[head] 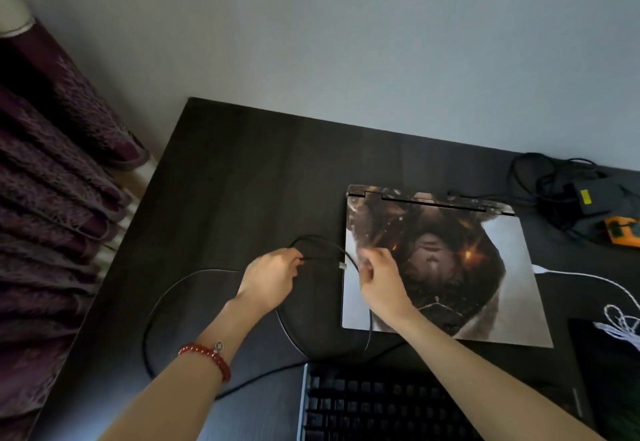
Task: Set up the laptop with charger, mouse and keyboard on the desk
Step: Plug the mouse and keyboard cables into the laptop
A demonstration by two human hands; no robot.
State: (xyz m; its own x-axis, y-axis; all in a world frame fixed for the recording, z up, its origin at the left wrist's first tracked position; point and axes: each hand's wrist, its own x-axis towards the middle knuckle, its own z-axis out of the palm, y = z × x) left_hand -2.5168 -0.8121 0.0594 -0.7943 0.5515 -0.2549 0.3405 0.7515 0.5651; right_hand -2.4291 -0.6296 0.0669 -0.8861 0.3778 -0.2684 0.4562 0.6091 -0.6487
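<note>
- Currently our left hand (273, 276) pinches the black cable (157, 305) near its plug (341, 265); right hand (379, 272) pinches the same cable just beside the closed laptop (485, 267).
- Risk, we judge: slack loops snag the keyboard (381, 402) corner, or the plug misses its port.
- Charger (588, 198) sits tangled beyond the laptop; white cord (595, 279) trails right across the desk (242, 180).

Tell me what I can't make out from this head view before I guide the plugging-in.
- Laptop ports: out of sight on its edges.
- Black cable source: hidden under the left hand and forearms.
- Keyboard: cut by the bottom edge.
- Charger: partly cut off by the right edge.
- Plug type: too small.
</note>
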